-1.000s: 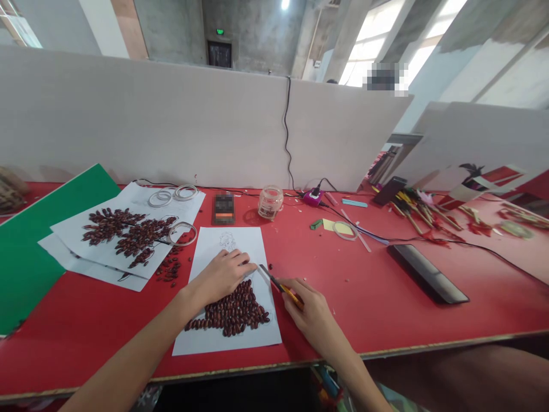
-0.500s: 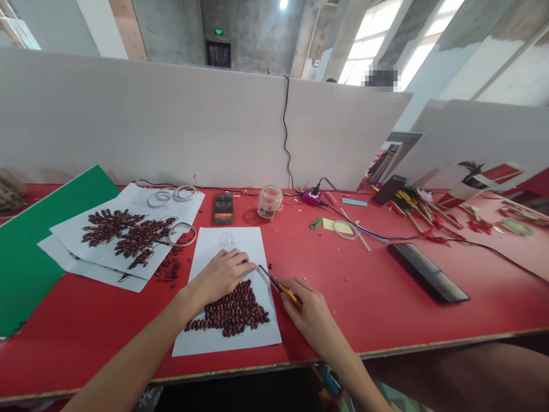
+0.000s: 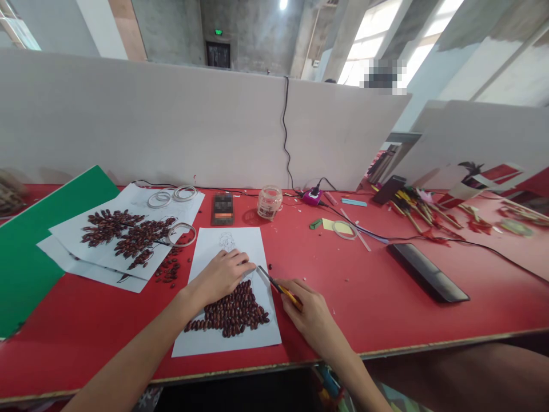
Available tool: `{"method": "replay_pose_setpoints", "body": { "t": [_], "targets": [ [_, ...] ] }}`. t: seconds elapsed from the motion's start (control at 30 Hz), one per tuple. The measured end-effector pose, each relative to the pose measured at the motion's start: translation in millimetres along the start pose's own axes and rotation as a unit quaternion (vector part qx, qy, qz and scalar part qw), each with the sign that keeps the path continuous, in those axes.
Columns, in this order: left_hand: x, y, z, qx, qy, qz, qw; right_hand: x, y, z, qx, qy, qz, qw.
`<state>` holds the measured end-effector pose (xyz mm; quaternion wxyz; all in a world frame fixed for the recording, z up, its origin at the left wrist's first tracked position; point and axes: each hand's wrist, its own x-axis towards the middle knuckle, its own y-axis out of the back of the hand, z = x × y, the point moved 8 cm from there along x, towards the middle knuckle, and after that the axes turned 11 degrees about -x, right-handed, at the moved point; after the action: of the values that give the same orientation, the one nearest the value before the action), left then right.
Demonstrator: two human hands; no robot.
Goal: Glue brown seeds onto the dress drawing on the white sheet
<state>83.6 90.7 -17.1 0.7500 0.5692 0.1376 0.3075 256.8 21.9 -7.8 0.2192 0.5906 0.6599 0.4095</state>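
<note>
A white sheet (image 3: 206, 343) lies on the red table (image 3: 351, 297) in front of me, with a patch of dark red beans (image 3: 234, 313) stuck on it. My left hand (image 3: 221, 274) rests palm down on the sheet above the beans, its fingertips pinched together at the bean patch's top. My right hand (image 3: 309, 315) is closed round a pair of tweezers with a yellow grip (image 3: 277, 284), whose tip points at the left fingertips. One loose bean (image 3: 270, 266) lies on the table just beyond the tip.
Left of the sheet lie more bean-covered papers (image 3: 124, 234), loose beans (image 3: 169, 269), tape rings (image 3: 171, 195) and a green board (image 3: 30, 246). Behind stand a glass jar (image 3: 270, 201) and a small dark box (image 3: 223, 209). A black flat case (image 3: 426, 272), cables and craft scraps lie right.
</note>
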Motion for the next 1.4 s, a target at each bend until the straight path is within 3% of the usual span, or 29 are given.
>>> {"method": "replay_pose_setpoints", "body": {
  "t": [0.4, 0.93, 1.4],
  "targets": [
    [0.0, -1.0, 1.8, 0.018, -0.014, 0.002, 1.000, -1.8, -6.2, -3.2, -0.081, 0.001, 0.005, 0.997],
    [-0.1, -0.8, 8.1, 0.076, -0.027, -0.002, 0.997, -0.6, -5.0, -1.8, -0.078, -0.004, 0.027, 0.997],
    [-0.5, 0.2, 7.5, 0.054, -0.022, -0.002, 0.998, -1.2, 1.5, -4.6, -0.033, 0.001, 0.034, 0.999]
  ]
}}
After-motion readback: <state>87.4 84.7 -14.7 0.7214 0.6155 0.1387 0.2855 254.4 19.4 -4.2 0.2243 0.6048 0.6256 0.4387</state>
